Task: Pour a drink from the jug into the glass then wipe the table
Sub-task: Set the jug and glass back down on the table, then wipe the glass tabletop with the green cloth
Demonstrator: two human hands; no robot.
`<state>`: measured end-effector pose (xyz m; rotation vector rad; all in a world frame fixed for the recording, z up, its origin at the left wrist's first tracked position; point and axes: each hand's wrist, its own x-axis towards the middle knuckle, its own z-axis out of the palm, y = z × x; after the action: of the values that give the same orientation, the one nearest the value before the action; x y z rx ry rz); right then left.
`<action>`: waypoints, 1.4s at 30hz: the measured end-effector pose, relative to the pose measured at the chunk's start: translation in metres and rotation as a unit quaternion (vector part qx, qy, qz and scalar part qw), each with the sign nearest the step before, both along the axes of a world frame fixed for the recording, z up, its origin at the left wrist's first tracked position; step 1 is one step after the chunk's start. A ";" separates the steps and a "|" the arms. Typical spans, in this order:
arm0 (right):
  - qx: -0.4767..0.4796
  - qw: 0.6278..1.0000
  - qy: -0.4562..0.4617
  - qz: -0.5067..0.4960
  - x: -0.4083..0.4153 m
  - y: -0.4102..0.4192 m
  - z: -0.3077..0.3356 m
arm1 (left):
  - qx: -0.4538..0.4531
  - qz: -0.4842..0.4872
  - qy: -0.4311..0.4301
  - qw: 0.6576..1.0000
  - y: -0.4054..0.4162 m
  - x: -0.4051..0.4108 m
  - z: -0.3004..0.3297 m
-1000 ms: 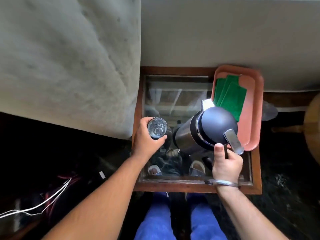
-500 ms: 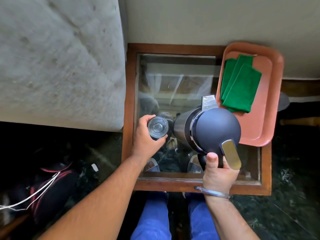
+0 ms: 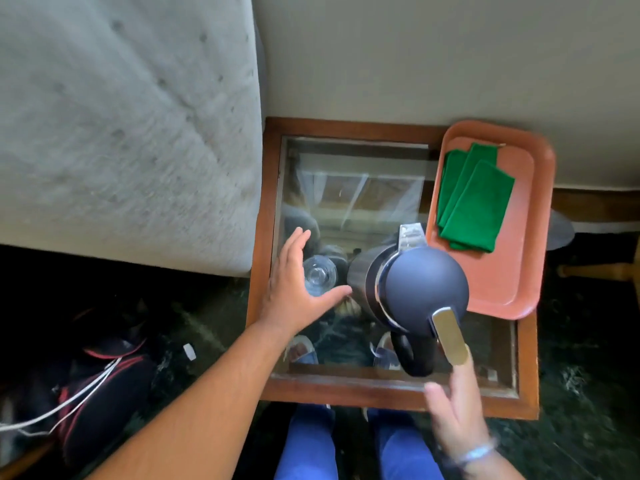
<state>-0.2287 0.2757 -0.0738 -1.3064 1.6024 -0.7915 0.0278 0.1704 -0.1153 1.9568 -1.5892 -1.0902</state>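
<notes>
Fingers [image 3: 298, 242] spread just left of glass [image 3: 319, 274].

Daylight glares off the glass tabletop [image 3: 353, 188]; floor dim; right hand [image 3: 457, 407] motion-blurred, edges perhaps slightly bowed

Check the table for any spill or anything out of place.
No spill shows on the table, though reflections could hide drops. One oddity: the tray with the green cloths overhangs the right edge. Jug and glass stand upright.
</notes>
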 end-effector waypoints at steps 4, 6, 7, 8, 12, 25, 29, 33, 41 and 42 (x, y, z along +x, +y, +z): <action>0.054 0.990 0.111 -0.064 -0.071 -0.038 -0.017 | -0.008 -0.033 -0.020 0.999 -0.049 0.004 0.003; 0.049 0.977 0.199 -0.056 -0.090 -0.083 -0.027 | 0.014 -0.045 -0.062 0.997 -0.075 0.008 -0.007; 0.040 0.970 0.232 -0.054 -0.095 -0.112 -0.036 | 0.025 -0.054 -0.080 0.995 -0.090 0.009 -0.017; 0.036 0.964 0.257 -0.055 -0.097 -0.139 -0.044 | 0.034 -0.067 -0.099 0.992 -0.101 0.011 -0.027; 0.053 0.941 0.332 -0.040 -0.091 -0.238 -0.095 | -0.017 -0.145 -0.213 0.966 -0.134 0.021 -0.078; 0.021 0.924 0.310 -0.223 -0.062 -0.272 -0.132 | -0.093 -0.221 -0.308 0.921 -0.157 0.025 -0.147; -0.098 0.951 0.201 -0.213 -0.032 -0.286 -0.067 | -0.083 -0.246 -0.322 0.911 -0.145 0.029 -0.140; -0.138 0.958 0.253 -0.005 0.006 -0.323 -0.064 | -0.083 -0.216 -0.319 0.919 -0.139 0.031 -0.141; -0.047 0.824 0.478 0.300 0.049 -0.350 -0.153 | -0.102 -0.181 -0.287 0.935 -0.141 0.032 -0.145; -0.053 0.821 0.483 0.302 0.052 -0.355 -0.157 | -0.106 -0.177 -0.282 0.937 -0.141 0.033 -0.146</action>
<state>-0.1766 -0.0794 -0.2310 -2.3515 1.6660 0.2719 0.0609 0.0299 -0.2615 1.9833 -2.3194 -0.4377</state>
